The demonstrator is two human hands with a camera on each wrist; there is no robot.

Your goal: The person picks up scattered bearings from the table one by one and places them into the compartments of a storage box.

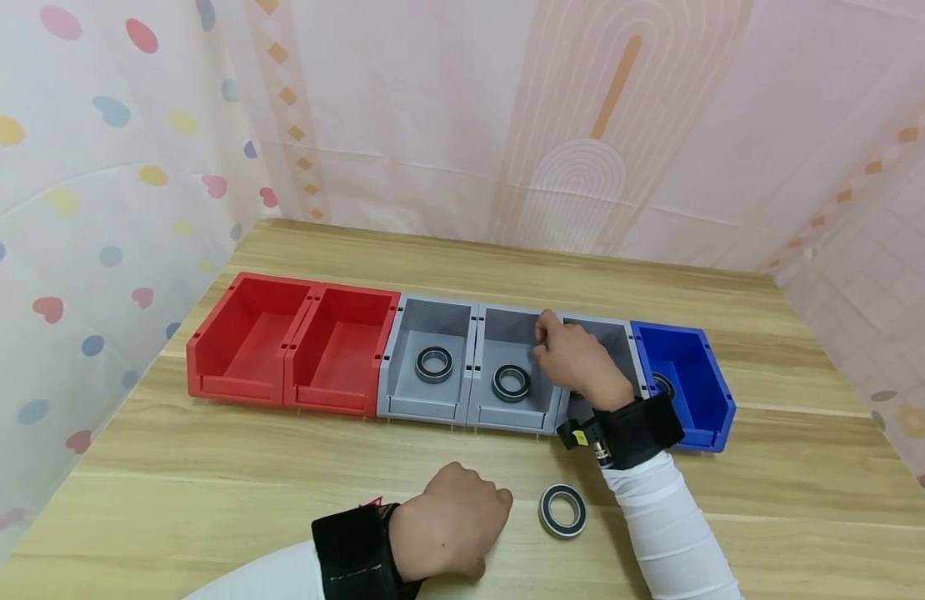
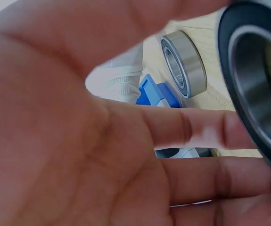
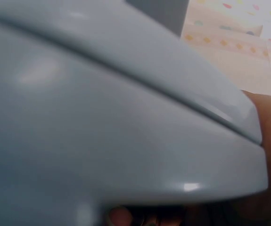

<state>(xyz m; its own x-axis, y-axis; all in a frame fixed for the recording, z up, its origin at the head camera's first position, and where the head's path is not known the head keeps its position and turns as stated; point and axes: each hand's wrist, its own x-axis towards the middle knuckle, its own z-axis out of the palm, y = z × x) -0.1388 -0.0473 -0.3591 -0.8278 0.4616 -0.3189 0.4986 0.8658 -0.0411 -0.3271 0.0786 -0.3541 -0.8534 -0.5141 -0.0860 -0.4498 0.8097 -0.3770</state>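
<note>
In the left wrist view, my left hand (image 1: pixel 451 525) pinches a ball bearing (image 2: pixel 229 70) with a black seal and steel rings, between thumb and fingers. From the head view the back of this hand hides that bearing. Right of it, a second bearing (image 1: pixel 562 511) lies flat on the wooden table. My right hand (image 1: pixel 578 358) reaches over the third grey bin (image 1: pixel 608 333), its bent fingers near the divider beside the middle grey bin (image 1: pixel 507 325). Grey bin walls fill most of the right wrist view; I cannot tell whether these fingers hold anything.
Two red bins (image 1: pixel 256 333) stand at the row's left end, a blue bin (image 1: pixel 695 375) at its right. Bearings lie in the left grey bin (image 1: pixel 425 317), the middle grey bin and the blue one. Patterned curtains (image 1: pixel 402 125) hang behind the table (image 1: pixel 207 475).
</note>
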